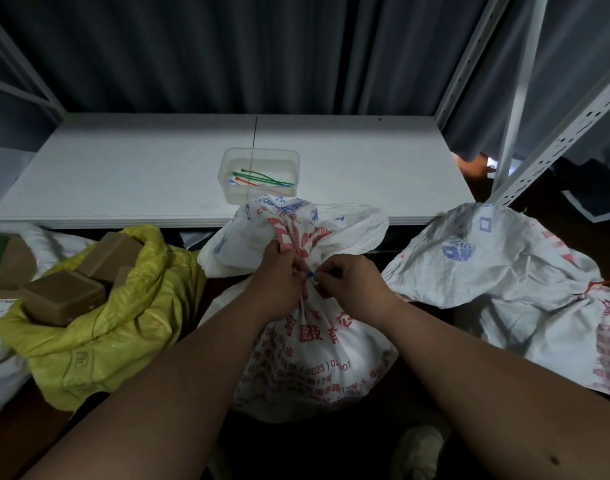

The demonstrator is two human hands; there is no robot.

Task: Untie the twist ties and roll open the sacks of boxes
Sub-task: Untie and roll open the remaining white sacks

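The middle sack (307, 344) is standing on the floor directly in front of the person, between the two forearms and just below the front edge of the white shelf board (123, 174). It is a white woven sack bearing red and blue printing, and its neck is being held gathered by a blue twist tie (309, 274), above which the loose mouth is flaring out in creased folds. The left hand (279, 282) is gripping the bunched neck with curled fingers, while the right hand (352, 282) is pinching at the tie with thumb and fingertips drawn together. To the left, a yellow sack (123, 327) is lying open and showing brown boxes (62, 299). To the right, a second white sack (504, 271) is lying tied with a red tie (598, 284). On the board, a clear tub (260, 174) is holding coloured ties.
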